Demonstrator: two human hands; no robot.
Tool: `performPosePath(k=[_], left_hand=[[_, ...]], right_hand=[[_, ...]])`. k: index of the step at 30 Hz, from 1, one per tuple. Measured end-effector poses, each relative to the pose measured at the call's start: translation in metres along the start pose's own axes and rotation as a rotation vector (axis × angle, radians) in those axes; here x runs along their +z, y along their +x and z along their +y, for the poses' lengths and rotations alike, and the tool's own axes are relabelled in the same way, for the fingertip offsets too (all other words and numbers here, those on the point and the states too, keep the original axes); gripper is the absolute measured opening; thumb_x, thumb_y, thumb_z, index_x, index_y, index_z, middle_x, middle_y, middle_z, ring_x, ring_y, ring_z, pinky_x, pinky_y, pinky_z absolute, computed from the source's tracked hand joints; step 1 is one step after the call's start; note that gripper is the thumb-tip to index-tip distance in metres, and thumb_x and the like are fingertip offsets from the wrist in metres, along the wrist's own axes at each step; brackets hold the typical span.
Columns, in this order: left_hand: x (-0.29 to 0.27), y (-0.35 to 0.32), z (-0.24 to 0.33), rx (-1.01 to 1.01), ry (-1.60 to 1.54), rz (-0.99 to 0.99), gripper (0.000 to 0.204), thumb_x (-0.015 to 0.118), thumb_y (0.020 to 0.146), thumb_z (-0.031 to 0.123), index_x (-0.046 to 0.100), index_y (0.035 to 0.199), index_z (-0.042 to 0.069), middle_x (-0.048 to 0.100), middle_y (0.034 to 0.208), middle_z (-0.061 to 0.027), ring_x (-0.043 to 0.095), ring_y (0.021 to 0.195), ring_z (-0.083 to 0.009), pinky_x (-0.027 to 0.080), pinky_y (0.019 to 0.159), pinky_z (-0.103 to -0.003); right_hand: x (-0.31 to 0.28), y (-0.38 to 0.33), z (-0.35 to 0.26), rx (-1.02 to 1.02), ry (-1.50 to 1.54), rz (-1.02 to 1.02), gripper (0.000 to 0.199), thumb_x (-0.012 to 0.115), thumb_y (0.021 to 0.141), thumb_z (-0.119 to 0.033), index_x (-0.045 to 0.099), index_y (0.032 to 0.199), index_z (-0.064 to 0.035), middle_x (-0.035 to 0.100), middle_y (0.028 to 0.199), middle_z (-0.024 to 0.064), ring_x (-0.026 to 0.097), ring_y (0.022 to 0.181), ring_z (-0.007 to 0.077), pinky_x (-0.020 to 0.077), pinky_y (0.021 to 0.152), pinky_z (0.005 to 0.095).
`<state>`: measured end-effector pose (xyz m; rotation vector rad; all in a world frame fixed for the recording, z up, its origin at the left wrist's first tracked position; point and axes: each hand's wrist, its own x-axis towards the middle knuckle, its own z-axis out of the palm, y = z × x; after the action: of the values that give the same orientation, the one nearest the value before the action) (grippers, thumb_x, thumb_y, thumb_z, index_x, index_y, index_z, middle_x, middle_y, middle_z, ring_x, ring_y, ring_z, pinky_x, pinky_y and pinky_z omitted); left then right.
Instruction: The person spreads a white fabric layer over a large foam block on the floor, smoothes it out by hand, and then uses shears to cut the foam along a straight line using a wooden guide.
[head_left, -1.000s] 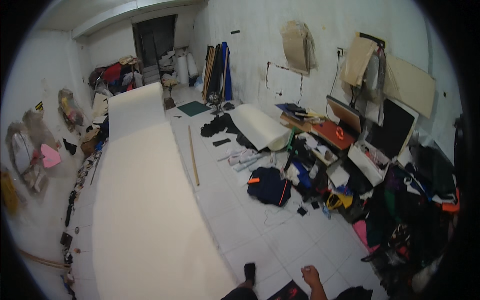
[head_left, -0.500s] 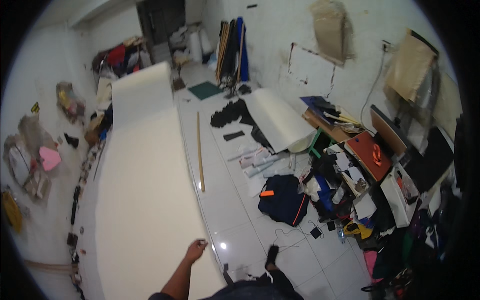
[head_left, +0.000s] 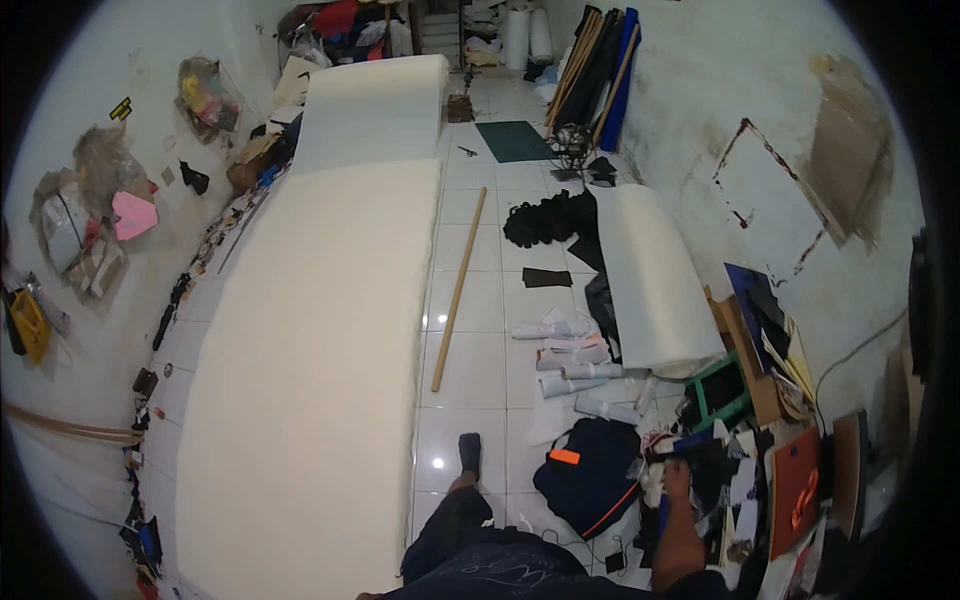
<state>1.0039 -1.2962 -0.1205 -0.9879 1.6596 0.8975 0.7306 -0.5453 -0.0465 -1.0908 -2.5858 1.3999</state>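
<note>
My right hand (head_left: 677, 478) reaches over the heap of mixed bags, cloth and papers at the lower right, beside a dark navy bag (head_left: 590, 475) with an orange tag. Its fingers are too small and blurred against the heap to show whether they grip anything. My left hand is out of sight below the lower edge. A long cream sheet of padding-like material (head_left: 310, 360) lies spread along the floor at my left, its far end rising to a thick roll (head_left: 380, 100).
A wooden stick (head_left: 459, 290) lies on the tiles beside the sheet. To its right are a black cloth bundle (head_left: 545, 220), white paper rolls (head_left: 575, 350) and a large white roll (head_left: 655, 280). A green mat (head_left: 515, 141) and leaning fabric rolls (head_left: 590, 70) are farther back. My socked foot (head_left: 470, 455) stands on the tiles.
My view has swung right and levelled. The left hand, earlier over the sheet's edge with something small in its fingers, has left the view. My right arm has come in over the heap.
</note>
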Motion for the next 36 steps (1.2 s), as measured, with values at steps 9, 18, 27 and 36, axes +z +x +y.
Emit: performPosePath(k=[9,18,27,36], left_hand=[[-0.189,0.104,0.375,0.335,0.122,0.218,0.037,0.059,0.082,0.035,0.065,0.103,0.005,0.065,0.099,-0.0174,0.060,0.096,-0.0326,0.048,0.082,-0.043],[-0.370,0.029,0.817,0.906,-0.609,0.558,0.035,0.057,0.089,0.026,0.057,0.111,-0.001,0.062,0.085,-0.0091,0.059,0.079,-0.0167,0.047,0.072,-0.030],[-0.287,0.181,0.744,-0.043,-0.214,0.142,0.035,0.057,0.086,0.042,0.068,0.083,0.009,0.063,0.065,-0.0108,0.060,0.056,-0.0230,0.047,0.051,-0.040],[-0.396,0.234,1.013,0.080,-0.350,-0.040,0.036,0.057,0.087,0.042,0.065,0.095,0.008,0.061,0.072,-0.0111,0.058,0.057,-0.0247,0.046,0.048,-0.043]], right_hand=[[0.194,0.116,-0.220,-0.198,-0.174,-0.304,0.034,0.063,0.084,-0.030,0.056,0.100,-0.0009,0.059,0.074,0.0072,0.056,0.057,0.0153,0.0469,0.054,0.0296],[0.227,0.183,-0.191,0.242,-0.515,-0.750,0.025,0.061,0.086,-0.029,0.064,0.084,-0.0040,0.064,0.073,0.0078,0.059,0.062,0.0185,0.0468,0.053,0.0372],[0.300,0.520,-0.461,0.101,-0.233,-0.394,0.025,0.061,0.085,-0.027,0.059,0.091,-0.0029,0.060,0.071,0.0104,0.060,0.061,0.0186,0.0472,0.046,0.0322],[0.455,0.767,-0.721,-0.193,-0.116,-0.306,0.027,0.062,0.086,-0.027,0.059,0.095,-0.0017,0.062,0.073,0.0089,0.061,0.061,0.0165,0.0491,0.051,0.0321]])
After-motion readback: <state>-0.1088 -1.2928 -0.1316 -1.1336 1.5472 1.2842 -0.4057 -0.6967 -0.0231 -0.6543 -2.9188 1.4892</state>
